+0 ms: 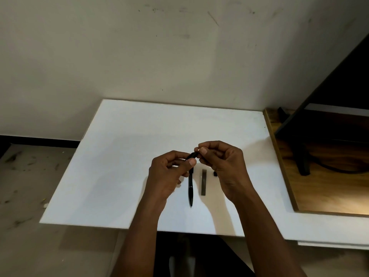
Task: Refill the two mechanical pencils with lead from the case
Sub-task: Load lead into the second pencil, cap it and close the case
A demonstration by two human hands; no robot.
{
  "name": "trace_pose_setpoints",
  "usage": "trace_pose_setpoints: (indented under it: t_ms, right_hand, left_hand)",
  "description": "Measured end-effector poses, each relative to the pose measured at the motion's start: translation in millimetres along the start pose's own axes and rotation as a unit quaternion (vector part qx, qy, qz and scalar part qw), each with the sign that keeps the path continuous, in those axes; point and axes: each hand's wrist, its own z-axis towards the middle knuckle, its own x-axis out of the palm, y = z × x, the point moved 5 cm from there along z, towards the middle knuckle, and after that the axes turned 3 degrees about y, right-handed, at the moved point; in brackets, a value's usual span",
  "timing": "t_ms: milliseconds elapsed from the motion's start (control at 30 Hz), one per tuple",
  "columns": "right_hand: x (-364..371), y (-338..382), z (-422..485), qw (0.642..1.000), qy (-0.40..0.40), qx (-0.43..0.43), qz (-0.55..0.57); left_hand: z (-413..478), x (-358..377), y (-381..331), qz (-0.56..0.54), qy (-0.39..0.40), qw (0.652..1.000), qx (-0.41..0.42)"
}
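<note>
My left hand (169, 172) grips a black mechanical pencil (192, 156) above the white board, its upper end poking out between thumb and fingers. My right hand (223, 164) pinches that end with thumb and forefinger. A second black pencil (190, 188) lies on the board below my hands, tip pointing toward me. Right beside it lies the slim grey lead case (203, 182). A small black piece (215, 173) rests on the board just under my right hand; what it is I cannot tell.
The white board (119, 166) lies on a pale table against a scuffed wall. A wooden surface (329, 186) with a dark stand and cable adjoins on the right. Bare floor (30, 186) lies to the left.
</note>
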Motion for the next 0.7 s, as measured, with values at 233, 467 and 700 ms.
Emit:
trace_pose_setpoints:
  t_ms: [233, 467, 700]
  right_hand:
    - [-0.2, -1.5, 0.3, 1.0, 0.001, 0.004, 0.001]
    - [-1.1, -3.4, 0.3, 1.0, 0.004, 0.012, -0.001]
    - [-0.6, -1.2, 0.0, 0.999, 0.0, 0.018, -0.052]
  left_hand:
    - [-0.5, -1.7, 1.7, 0.008, -0.002, 1.0, -0.002]
    - [-0.2, -2.4, 2.1, 0.014, -0.005, 1.0, 0.0]
    - [0.8, -3.0, -0.6, 0.055, -0.018, 0.998, 0.011]
